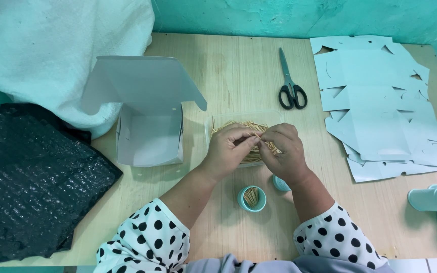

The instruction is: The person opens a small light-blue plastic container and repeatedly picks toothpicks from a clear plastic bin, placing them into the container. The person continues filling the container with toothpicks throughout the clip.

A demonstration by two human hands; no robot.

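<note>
Table (238,71), open box (150,134), flat cartons (380,111), scissors (292,86). Toothpicks (253,154) in clear tray (213,126) at centre; left hand (228,149) and right hand (284,151) both pinching a small bunch above it. Best squared even and kept tight, teal tub (252,198) just below.

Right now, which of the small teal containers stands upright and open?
The small teal container between the forearms: its open mouth faces up, showing toothpicks inside. The teal containers at the right table edge lie on their sides, closed.
</note>
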